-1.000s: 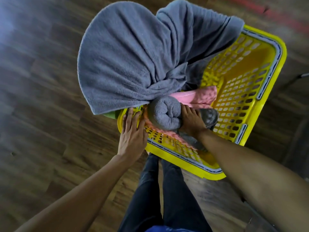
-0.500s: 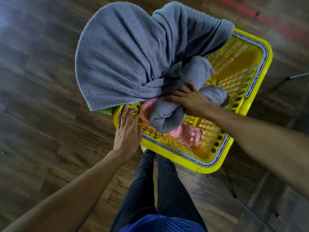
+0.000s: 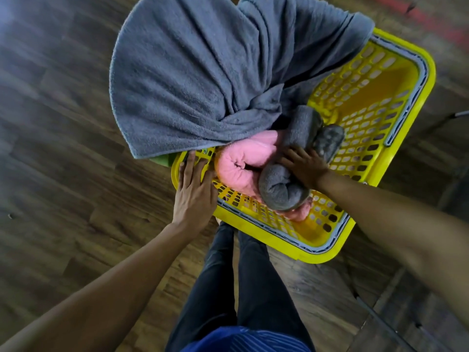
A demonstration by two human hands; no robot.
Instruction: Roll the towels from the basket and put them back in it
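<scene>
- Two hands work at a yellow basket (image 3: pixel 368 97) with slotted walls, which stands on a dark wooden floor (image 3: pixel 63 148) and is seen from above by the person standing at its near side.
- At the basket's near-left corner, the left hand (image 3: pixel 194 191) lies flat on the rim. Its fingers are straight and grasp nothing; it seems to steady the basket.
- Over the basket's far-left side, a large grey towel (image 3: pixel 203 80) hangs unrolled, spilling outside the rim. A small green edge (image 3: pixel 160 161) shows beneath it; I cannot tell what it is.
- Inside the basket, against its near-left wall, lies a pink rolled towel (image 3: pixel 243 161).
- Just right of it, touching it, is a grey rolled towel (image 3: pixel 286 179). The right hand (image 3: pixel 303 166) holds it, fingers curved over the roll, which sits partly on the pink one.
- Behind the right hand, deeper in the basket, is a darker grey roll (image 3: pixel 330 142).
- The basket's right half shows bare yellow floor and walls.
- Step in hand, as I judge it: seating a finished roll back in the basket.
- Next move, likely: let go once the roll sits firm, then lift the large grey towel off the rim for rolling. Its size suggests both hands.
</scene>
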